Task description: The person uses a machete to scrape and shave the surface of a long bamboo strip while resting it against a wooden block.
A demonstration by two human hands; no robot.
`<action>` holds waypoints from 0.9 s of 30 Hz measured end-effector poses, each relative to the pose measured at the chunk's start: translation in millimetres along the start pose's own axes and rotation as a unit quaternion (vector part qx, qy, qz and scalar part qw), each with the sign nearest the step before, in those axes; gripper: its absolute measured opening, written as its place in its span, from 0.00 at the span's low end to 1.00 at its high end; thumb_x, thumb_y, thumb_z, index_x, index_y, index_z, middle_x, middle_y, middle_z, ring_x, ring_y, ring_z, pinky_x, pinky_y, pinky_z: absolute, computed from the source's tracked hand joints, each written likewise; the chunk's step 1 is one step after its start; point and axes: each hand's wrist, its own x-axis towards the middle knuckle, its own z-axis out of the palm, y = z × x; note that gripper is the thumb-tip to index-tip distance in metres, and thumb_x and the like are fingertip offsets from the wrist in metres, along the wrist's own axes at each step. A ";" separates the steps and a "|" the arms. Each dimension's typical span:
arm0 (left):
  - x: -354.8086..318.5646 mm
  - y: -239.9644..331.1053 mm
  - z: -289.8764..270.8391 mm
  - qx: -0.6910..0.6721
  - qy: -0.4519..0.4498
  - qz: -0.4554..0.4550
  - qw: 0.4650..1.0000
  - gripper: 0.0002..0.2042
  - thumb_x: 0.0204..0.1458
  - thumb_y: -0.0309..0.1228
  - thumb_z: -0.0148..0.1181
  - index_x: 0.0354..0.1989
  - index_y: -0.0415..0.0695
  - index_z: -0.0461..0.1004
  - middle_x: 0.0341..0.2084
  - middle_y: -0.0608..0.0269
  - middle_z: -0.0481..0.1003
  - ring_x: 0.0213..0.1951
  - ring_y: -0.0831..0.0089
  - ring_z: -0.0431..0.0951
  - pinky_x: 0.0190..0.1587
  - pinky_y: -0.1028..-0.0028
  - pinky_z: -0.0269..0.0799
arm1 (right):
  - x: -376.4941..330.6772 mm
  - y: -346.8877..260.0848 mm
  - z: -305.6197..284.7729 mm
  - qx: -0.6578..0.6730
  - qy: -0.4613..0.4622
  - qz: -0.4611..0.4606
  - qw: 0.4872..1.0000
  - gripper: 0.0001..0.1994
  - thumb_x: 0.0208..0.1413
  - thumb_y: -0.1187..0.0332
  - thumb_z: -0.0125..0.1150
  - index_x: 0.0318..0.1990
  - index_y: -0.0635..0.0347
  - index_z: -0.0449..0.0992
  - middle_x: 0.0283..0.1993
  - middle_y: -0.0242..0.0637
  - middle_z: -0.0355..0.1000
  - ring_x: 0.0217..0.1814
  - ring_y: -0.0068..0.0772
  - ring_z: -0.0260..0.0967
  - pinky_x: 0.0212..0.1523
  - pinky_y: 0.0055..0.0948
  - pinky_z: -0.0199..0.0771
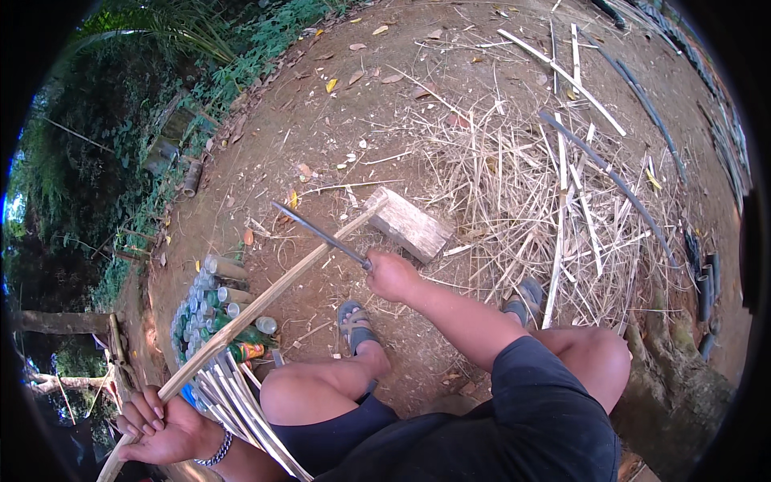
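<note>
My left hand [170, 427], with a chain bracelet at its wrist, is closed round the near part of a long split bamboo strip [255, 307]. The strip slants up and away to the right, and its far end lies on a squared wooden block [411, 226] on the ground. In my right hand [393, 275] is the handle of a long-bladed knife [309, 226]. The blade points up and left and crosses over the strip just short of the block; whether its edge touches the strip I cannot tell. My right fingers wrap the handle, mostly hidden by the hand.
Thin pale strips [245, 406] lean beside my left thigh, near a cluster of bottles [213, 301]. A heap of shavings [514, 201] spreads to the right of the block. A dark curved pole [614, 177] lies across it. Tree roots [671, 377] rise at the right.
</note>
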 end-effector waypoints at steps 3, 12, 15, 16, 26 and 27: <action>7.7 -5.9 -0.5 0.001 -0.015 -0.012 1.000 0.25 0.57 0.56 0.46 0.19 0.47 0.60 0.12 0.73 0.54 0.15 0.81 0.53 0.23 0.79 0.52 | 10.1 45.3 7.0 0.034 0.025 0.128 0.991 0.12 0.48 0.70 0.54 0.41 0.63 0.70 0.40 0.53 0.73 0.44 0.53 0.72 0.46 0.45 0.71; 22.1 -1.5 -15.3 0.018 -0.016 -0.024 0.999 0.30 0.59 0.60 0.30 0.19 0.46 0.60 0.11 0.71 0.53 0.15 0.79 0.52 0.23 0.78 0.52 | 18.3 46.6 2.8 -0.020 0.036 0.097 0.994 0.15 0.48 0.71 0.53 0.45 0.62 0.71 0.39 0.53 0.74 0.41 0.52 0.73 0.46 0.43 0.72; 26.3 -7.2 -15.0 0.024 -0.002 -0.034 0.999 0.30 0.60 0.60 0.29 0.19 0.46 0.60 0.11 0.70 0.54 0.15 0.79 0.53 0.23 0.78 0.52 | 38.0 136.3 16.0 0.022 0.032 0.255 0.966 0.16 0.47 0.68 0.56 0.44 0.65 0.72 0.39 0.54 0.74 0.44 0.53 0.73 0.47 0.42 0.72; 27.3 -5.1 -14.2 0.027 0.007 -0.040 0.999 0.31 0.60 0.60 0.28 0.18 0.46 0.59 0.11 0.70 0.53 0.15 0.79 0.52 0.22 0.78 0.51 | 39.5 140.9 13.9 0.010 0.031 0.247 0.968 0.16 0.46 0.68 0.57 0.44 0.65 0.72 0.39 0.55 0.74 0.44 0.53 0.73 0.47 0.42 0.72; 31.5 -8.2 -35.6 0.022 0.028 -0.028 0.999 0.29 0.61 0.58 0.29 0.20 0.46 0.60 0.12 0.69 0.54 0.16 0.78 0.52 0.23 0.76 0.52 | 40.5 141.5 16.1 -0.017 0.029 0.249 0.968 0.16 0.48 0.70 0.54 0.46 0.65 0.72 0.45 0.56 0.73 0.49 0.51 0.72 0.50 0.43 0.71; 31.0 -9.6 -37.8 0.028 0.051 -0.025 0.998 0.29 0.61 0.58 0.30 0.20 0.46 0.60 0.12 0.69 0.54 0.16 0.78 0.52 0.23 0.76 0.52 | 44.3 141.7 17.3 -0.018 0.017 0.251 0.968 0.16 0.48 0.70 0.54 0.45 0.66 0.72 0.45 0.55 0.73 0.49 0.51 0.72 0.50 0.43 0.71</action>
